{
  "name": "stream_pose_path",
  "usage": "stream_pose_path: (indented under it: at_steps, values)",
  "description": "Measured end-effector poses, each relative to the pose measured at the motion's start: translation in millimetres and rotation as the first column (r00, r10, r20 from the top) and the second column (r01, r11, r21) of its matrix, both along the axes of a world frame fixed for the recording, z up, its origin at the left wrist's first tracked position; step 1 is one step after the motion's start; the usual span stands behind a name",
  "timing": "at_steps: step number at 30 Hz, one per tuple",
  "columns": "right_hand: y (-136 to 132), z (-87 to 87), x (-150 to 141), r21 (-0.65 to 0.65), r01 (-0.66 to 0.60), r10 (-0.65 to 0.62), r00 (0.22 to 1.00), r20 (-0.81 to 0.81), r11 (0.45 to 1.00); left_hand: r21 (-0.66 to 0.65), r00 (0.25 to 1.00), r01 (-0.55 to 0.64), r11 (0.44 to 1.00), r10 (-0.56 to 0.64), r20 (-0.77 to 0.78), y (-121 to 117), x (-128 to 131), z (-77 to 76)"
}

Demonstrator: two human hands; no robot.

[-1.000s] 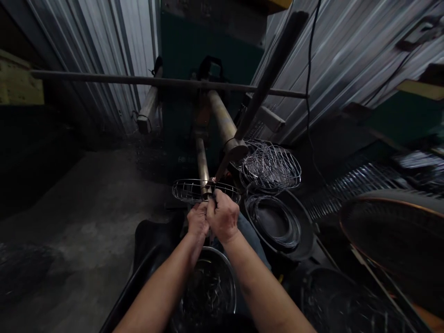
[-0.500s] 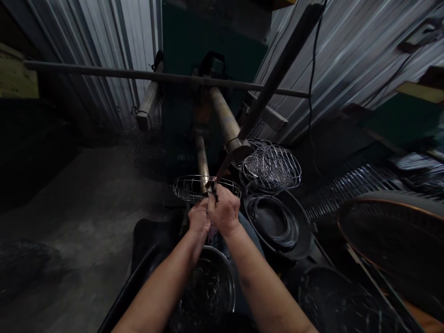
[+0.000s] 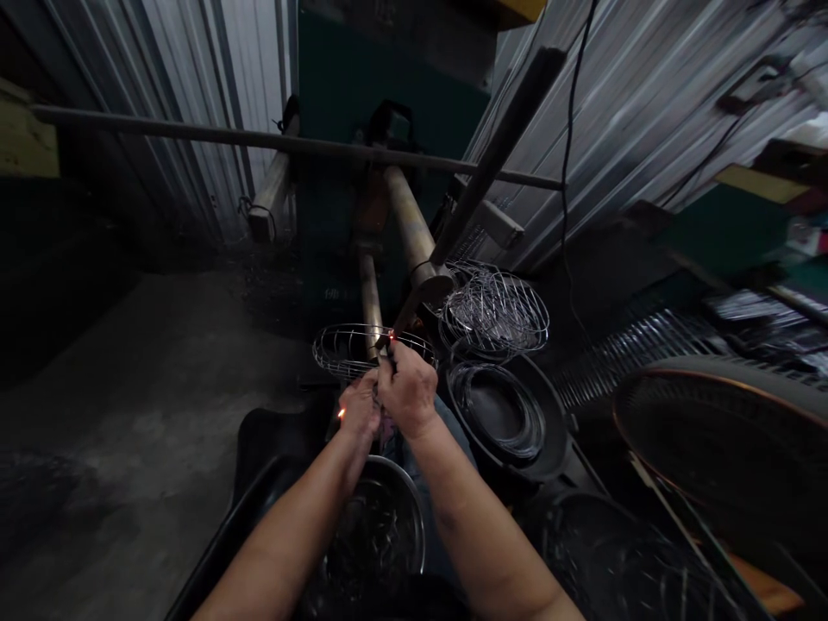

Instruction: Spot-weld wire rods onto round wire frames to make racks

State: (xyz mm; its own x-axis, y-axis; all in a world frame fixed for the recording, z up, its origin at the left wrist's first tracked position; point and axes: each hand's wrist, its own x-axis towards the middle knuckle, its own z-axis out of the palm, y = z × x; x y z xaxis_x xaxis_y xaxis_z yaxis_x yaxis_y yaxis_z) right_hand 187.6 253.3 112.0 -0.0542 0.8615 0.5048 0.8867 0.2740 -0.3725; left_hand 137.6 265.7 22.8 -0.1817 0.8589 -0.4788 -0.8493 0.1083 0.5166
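A round wire basket frame sits under the tip of a welding arm. Both hands are pinched together at its near rim. My left hand is closed on the rim wire. My right hand is closed on the rim just right of it, right below the electrode tip. A small orange spark glows at the contact point, and another spark shows by my left hand.
A stack of finished wire baskets lies right of the welder. Wire rings fill a dark pan. A metal bowl of small wire pieces rests in my lap. Corrugated metal walls stand behind. A long bar crosses overhead.
The view has shifted slightly left. Sparks now show at the electrode tip and beside my left hand. Both hands stay pinched on the basket rim.
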Motion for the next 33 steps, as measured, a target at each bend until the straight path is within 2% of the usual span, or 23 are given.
stream_pose_path:
  at_steps: [2, 4, 5, 7, 9, 11, 13, 17, 22, 27, 30, 32, 33]
  values:
    - [-3.2, 4.2, 14.7, 0.004, -0.052, 0.052, 0.996, -0.071, 0.999, -0.018, 0.998, 0.032, 0.999, -0.031, 0.046, 0.6, -3.0, -1.5]
    - [-0.8, 7.9, 42.2, 0.048, -0.049, 0.058, 0.977, -0.205, 0.998, -0.040, 0.997, 0.051, 0.998, -0.048, 0.068, 0.8, -6.0, -2.8]
    - [3.0, 9.0, 59.3, 0.068, -0.002, 0.021, 0.958, -0.285, 0.998, -0.050, 0.996, 0.054, 0.997, -0.050, 0.074, 0.6, -7.3, -3.3]
    - [14.5, 9.0, 93.8, -0.004, 0.065, -0.061, 0.911, -0.407, 0.998, -0.064, 0.995, 0.058, 0.996, -0.053, 0.079, -0.5, -9.7, -3.5]
    - [26.6, 6.2, 120.0, -0.193, -0.074, -0.039, 0.851, -0.524, 0.978, -0.070, 0.994, 0.073, 0.995, -0.067, 0.086, -2.5, -11.6, -2.0]
    - [34.4, 2.6, 131.8, -0.333, -0.284, 0.002, 0.763, -0.647, 0.899, -0.083, 0.992, 0.095, 0.992, -0.087, 0.096, -4.7, -13.3, 1.5]
    - [36.9, 0.5, 130.1, -0.362, -0.411, 0.017, 0.681, -0.732, 0.837, -0.116, 0.991, 0.099, 0.988, -0.087, 0.104, -6.1, -14.7, 6.5]
    - [36.9, 2.9, 110.9, -0.322, -0.449, 0.029, 0.617, -0.787, 0.833, -0.181, 0.989, 0.096, 0.979, -0.074, 0.126, -5.9, -17.5, 15.0]
    - [44.5, 6.1, 97.6, -0.266, -0.410, 0.071, 0.644, -0.762, 0.872, -0.153, 0.984, 0.126, 0.980, -0.104, 0.146, -2.4, -19.6, 17.7]
    - [46.2, 7.4, 95.8, -0.289, -0.397, 0.042, 0.647, -0.761, 0.871, -0.151, 0.977, 0.193, 0.970, -0.175, 0.126, -2.8, -17.6, 16.0]
    - [40.5, 6.0, 104.3, -0.278, -0.410, 0.039, 0.616, -0.787, 0.869, -0.200, 0.950, 0.301, 0.932, -0.311, -0.018, -13.3, -24.9, 12.4]
    - [35.3, 0.1, 116.4, -0.278, -0.431, 0.031, 0.584, -0.811, 0.858, -0.203, 0.899, 0.262, 0.944, -0.315, -0.305, -24.3, -34.4, 9.6]
    - [32.7, -4.9, 123.5, -0.291, -0.449, 0.017, 0.565, -0.825, 0.845, -0.149, 0.834, 0.192, 0.970, -0.241, -0.496, -29.7, -39.4, 8.2]
